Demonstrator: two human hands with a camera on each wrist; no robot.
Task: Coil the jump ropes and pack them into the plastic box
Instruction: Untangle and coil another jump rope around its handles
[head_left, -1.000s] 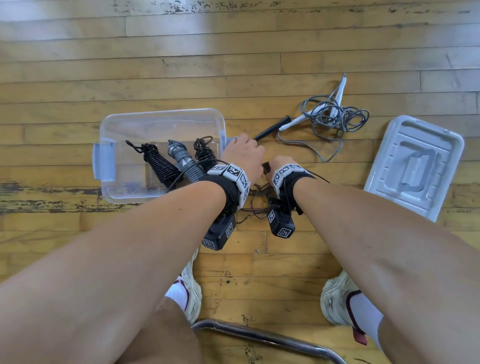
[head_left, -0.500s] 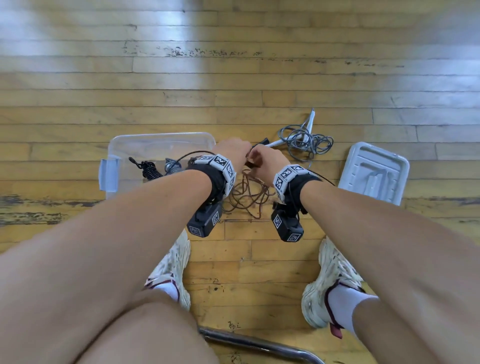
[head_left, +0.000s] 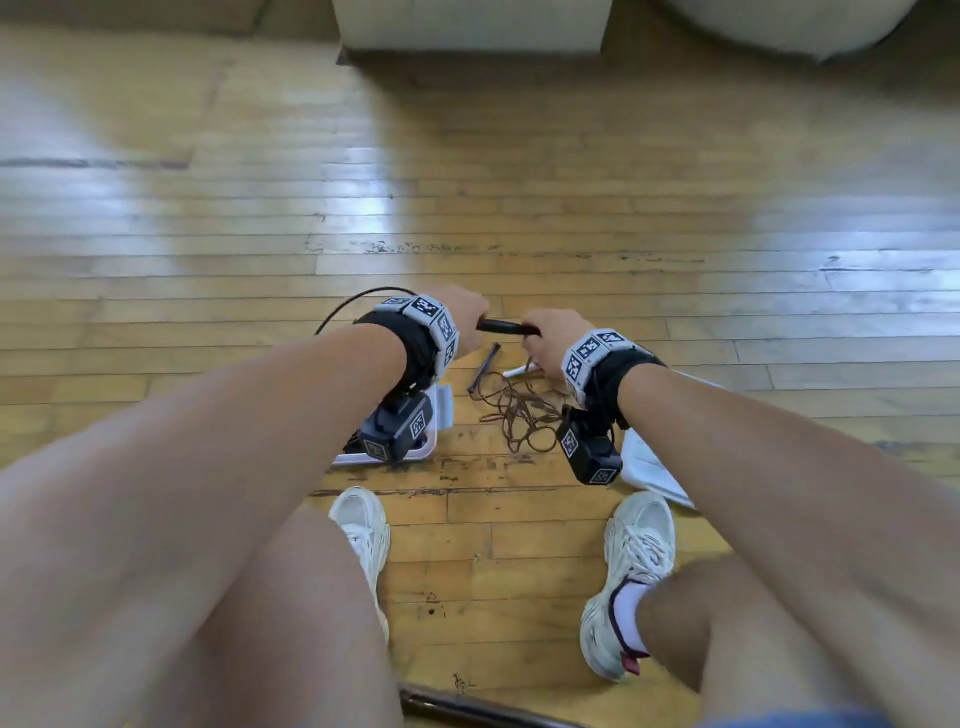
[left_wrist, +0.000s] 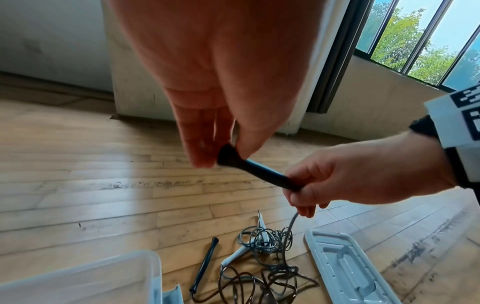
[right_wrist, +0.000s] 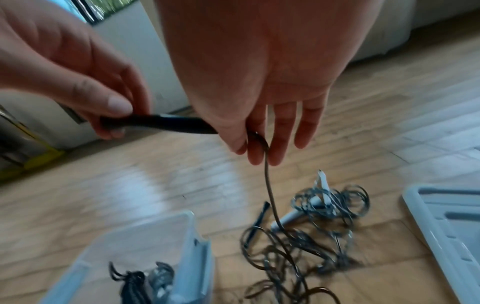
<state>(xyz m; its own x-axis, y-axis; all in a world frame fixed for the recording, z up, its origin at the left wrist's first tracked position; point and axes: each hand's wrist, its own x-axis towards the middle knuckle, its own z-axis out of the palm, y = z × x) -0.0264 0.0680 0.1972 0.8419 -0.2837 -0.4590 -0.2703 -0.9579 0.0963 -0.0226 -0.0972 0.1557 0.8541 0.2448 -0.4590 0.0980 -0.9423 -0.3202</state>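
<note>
My left hand (left_wrist: 215, 156) pinches one end of a black jump rope handle (left_wrist: 257, 171), lifted above the floor. My right hand (right_wrist: 257, 152) grips the other end, where the brown rope (right_wrist: 270, 195) leaves it and hangs down. That rope ends in a loose tangle (head_left: 519, 410) on the floor, beside its second black handle (left_wrist: 205, 265). A grey rope with white handles (left_wrist: 265, 240) lies tangled just beyond. The clear plastic box (right_wrist: 145, 242) sits at lower left with two coiled ropes (right_wrist: 132, 286) in it. In the head view my left wrist hides most of the box (head_left: 439, 415).
The box's grey lid (left_wrist: 345, 267) lies upside down on the wooden floor to the right of the ropes. My two white shoes (head_left: 639, 561) stand near the ropes. A metal chair bar (head_left: 467, 706) runs below. A white wall base (head_left: 467, 26) stands far ahead.
Both hands have risen from the floor beside the box, carrying the black handle up between them. The brown rope now trails from it. The head view has tilted forward.
</note>
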